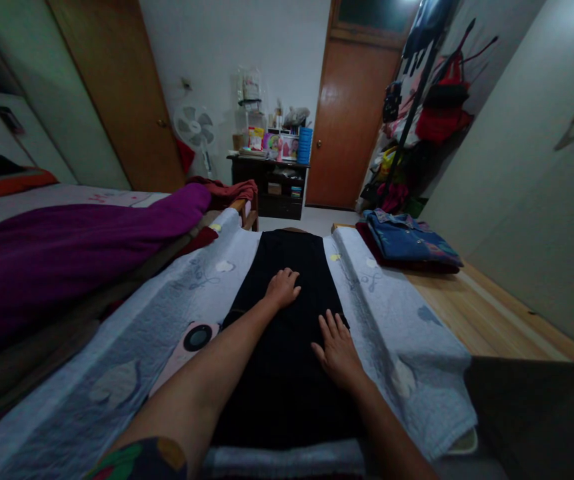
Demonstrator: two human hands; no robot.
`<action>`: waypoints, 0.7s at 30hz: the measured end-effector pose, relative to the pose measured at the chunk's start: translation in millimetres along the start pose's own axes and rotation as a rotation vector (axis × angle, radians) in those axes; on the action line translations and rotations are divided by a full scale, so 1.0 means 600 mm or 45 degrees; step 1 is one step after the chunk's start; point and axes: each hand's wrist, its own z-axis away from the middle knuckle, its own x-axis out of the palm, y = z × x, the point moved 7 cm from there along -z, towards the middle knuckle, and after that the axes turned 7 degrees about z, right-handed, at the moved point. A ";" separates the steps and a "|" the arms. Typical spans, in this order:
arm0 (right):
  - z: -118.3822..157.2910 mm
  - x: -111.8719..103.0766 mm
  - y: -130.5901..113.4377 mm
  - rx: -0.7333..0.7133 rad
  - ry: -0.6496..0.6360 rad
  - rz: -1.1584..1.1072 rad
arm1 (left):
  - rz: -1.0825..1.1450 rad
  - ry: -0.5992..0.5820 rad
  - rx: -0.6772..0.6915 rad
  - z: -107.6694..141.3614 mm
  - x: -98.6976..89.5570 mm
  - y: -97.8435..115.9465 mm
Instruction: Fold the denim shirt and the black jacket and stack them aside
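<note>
A black garment lies spread flat over a grey-white patterned cloth; its exact kind is hard to make out in the dim light. My left hand rests on the upper middle of the black fabric, fingers stretched out and slightly curled at the tips. Lower and to the right, my right hand lies flat near the garment's right edge with its fingers spread. Neither hand grips anything. Beside my left forearm, a pink item with a dark round disc sits on the cloth, partly hidden by the arm.
On the right, a folded blue denim garment is stacked over dark red cloth on a wooden board. A purple blanket covers the bed at left. Farther back stand a fan, a dark cabinet and a closed door.
</note>
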 end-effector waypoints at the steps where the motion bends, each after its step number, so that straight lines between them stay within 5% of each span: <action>1: 0.000 -0.001 -0.001 -0.006 0.003 -0.002 | 0.002 -0.029 0.042 0.014 0.000 0.008; 6: -0.001 -0.003 -0.002 -0.016 0.009 0.012 | 0.051 -0.184 0.292 0.133 0.005 0.046; 11: 0.001 -0.008 -0.003 -0.016 0.034 0.020 | 0.163 -0.244 0.302 0.250 0.005 0.055; 21: 0.050 -0.029 -0.086 -0.382 -0.037 -0.215 | 0.287 -0.010 0.316 0.275 0.009 0.048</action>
